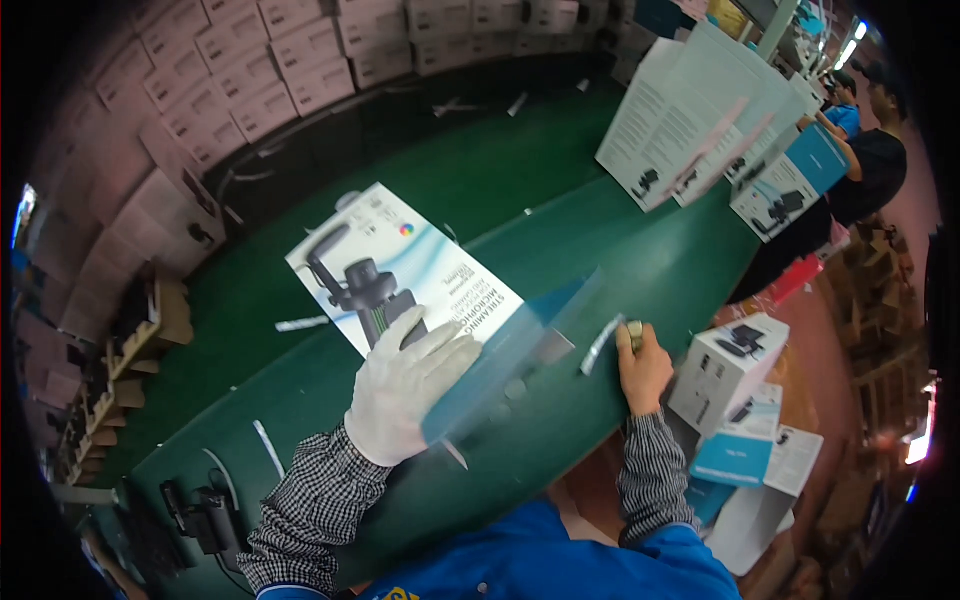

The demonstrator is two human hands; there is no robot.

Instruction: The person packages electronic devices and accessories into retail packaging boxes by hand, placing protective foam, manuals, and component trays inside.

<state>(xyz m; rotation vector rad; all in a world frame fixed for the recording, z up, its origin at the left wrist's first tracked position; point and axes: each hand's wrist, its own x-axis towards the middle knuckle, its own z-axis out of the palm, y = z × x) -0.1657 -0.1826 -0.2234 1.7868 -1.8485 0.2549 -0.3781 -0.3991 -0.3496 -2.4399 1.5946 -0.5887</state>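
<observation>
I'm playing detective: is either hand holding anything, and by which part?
The right hand seems to pinch a small yellowish thing; which part, I can't tell. The gloved left hand lies on the printed front of the white box, not visibly gripping.

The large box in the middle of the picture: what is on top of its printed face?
The box has the white-gloved left hand over the lower part of its microphone picture. Any print under the palm is covered and cannot be seen.

Box (435,262) was white and blue; left hand (405,395) was gloved in white; sleeves (318,492) bore black-and-white checks; table (570,240) was dark green; worker's top (520,562) was blue.
</observation>
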